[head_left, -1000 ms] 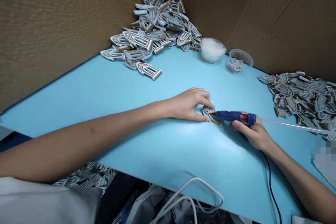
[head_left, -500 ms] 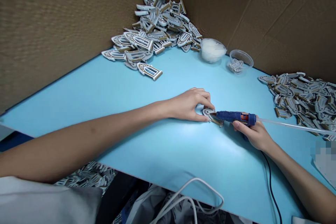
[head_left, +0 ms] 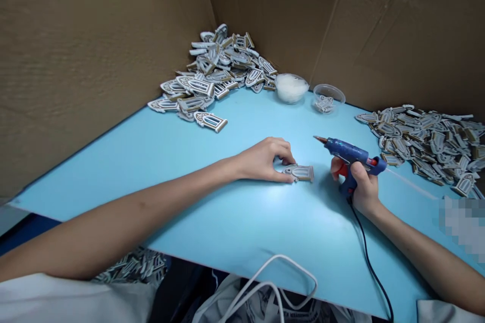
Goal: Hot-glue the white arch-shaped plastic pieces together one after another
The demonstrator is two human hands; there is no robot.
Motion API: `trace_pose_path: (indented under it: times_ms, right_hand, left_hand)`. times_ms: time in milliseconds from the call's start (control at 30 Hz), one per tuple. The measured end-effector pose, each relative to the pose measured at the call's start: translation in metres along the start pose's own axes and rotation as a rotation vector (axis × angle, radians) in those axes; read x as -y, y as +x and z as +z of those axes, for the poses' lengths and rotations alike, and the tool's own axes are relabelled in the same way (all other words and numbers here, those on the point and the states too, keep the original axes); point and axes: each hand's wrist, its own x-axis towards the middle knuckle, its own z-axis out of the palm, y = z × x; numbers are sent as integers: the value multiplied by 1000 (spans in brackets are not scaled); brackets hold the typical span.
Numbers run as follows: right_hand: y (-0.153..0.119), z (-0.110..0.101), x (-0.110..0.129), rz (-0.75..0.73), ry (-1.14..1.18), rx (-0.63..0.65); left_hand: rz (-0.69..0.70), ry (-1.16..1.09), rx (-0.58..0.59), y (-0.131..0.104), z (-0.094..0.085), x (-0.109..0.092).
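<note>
My left hand (head_left: 268,159) pinches the rounded end of a small arched window-shaped piece (head_left: 301,173) between thumb and fingers. The piece is white and gold and lies flat on the light blue table (head_left: 212,212). To its right, my right hand (head_left: 362,184) grips a blue hot glue gun (head_left: 346,151), with fingers at the red trigger. The gun is raised, its nozzle pointing left and slightly up, apart from the piece. A clear glue stick (head_left: 409,183) sticks out of its back, and a black cord (head_left: 369,255) runs down from the handle.
Heaps of similar arched pieces lie at the back left (head_left: 223,68) and on the right (head_left: 428,136). Between them stand a tub of white material (head_left: 291,88) and a clear tub with small parts (head_left: 328,100). Cardboard walls (head_left: 273,15) enclose the back. A white cable (head_left: 288,258) loops over the front edge.
My right hand has lifted the glue gun up and away from the arched piece, tilting the nozzle upward. My left hand still holds the piece, which now lies level. The view has shifted somewhat.
</note>
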Motion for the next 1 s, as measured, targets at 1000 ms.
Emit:
trace_pose_path:
  times_ms: [1000]
  right_hand:
    - [6,-11,9,84,-463,335]
  left_hand:
    - [21,131,65,-2,-3,-3]
